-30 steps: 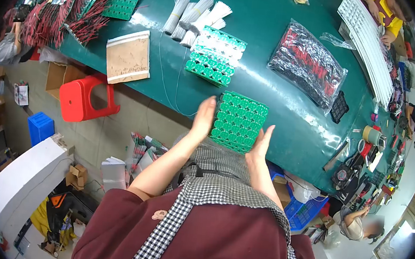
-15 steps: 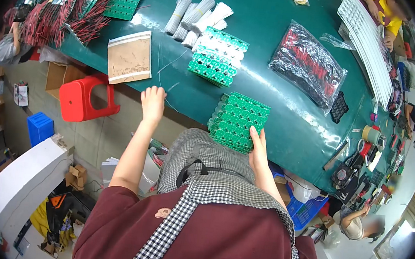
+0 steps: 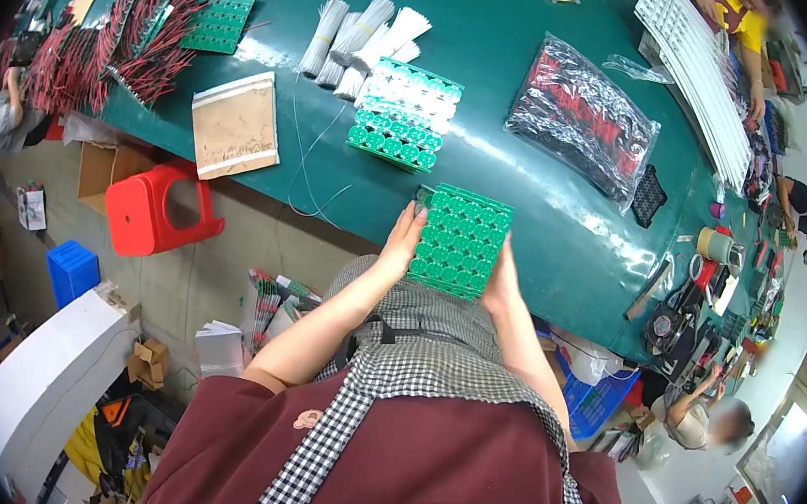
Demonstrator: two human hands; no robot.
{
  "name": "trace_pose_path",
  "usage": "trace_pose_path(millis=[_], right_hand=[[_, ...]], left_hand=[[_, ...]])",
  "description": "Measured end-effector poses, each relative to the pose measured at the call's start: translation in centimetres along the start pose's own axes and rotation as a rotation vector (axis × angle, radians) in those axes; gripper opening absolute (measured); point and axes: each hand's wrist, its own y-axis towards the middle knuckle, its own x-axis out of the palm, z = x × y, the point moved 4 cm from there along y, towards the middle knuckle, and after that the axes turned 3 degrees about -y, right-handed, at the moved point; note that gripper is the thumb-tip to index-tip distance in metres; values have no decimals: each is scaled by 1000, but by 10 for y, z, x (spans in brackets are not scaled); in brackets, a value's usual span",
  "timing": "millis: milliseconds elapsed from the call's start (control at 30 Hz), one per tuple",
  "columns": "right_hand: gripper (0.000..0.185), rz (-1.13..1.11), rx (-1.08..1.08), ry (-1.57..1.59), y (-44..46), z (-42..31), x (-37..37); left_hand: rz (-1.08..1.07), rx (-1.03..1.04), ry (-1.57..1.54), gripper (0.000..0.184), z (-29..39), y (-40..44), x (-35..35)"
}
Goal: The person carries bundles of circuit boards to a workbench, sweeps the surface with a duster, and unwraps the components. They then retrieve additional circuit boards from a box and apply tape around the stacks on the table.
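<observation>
A stack of green circuit boards (image 3: 464, 241) is held upright between my two hands at the near edge of the table, over my lap. Along its left side press the fingers of my left hand (image 3: 404, 240). My right hand (image 3: 504, 279) grips the right side, its fingers partly hidden by the boards. Just beyond lies a second stack of green circuit boards (image 3: 398, 127), with glare across its middle. Bundles of thin grey-white wires (image 3: 351, 41) touch or nearly touch that stack on its far left.
A brown board with pale edges (image 3: 236, 125) lies at the table's (image 3: 274, 186) left edge, near a red stool (image 3: 141, 207). Further off are red-black wires (image 3: 144, 23), a wrapped bundle (image 3: 584, 114) and white strips (image 3: 697, 81). Co-workers sit around the table.
My left hand has come from the left, away from the stack, onto its left side. The stack's boards now sit squarer and more aligned. The view has shifted slightly.
</observation>
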Motion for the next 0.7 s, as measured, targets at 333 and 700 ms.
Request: trace_pose_path(millis=[333,700], right_hand=[[74,-108,42,29,20,66,74],[84,11,-187,23,38,49,120]], left_hand=[[56,-227,-377,64,21,-35,-88],[67,-161,-215,40,34,2,-167]])
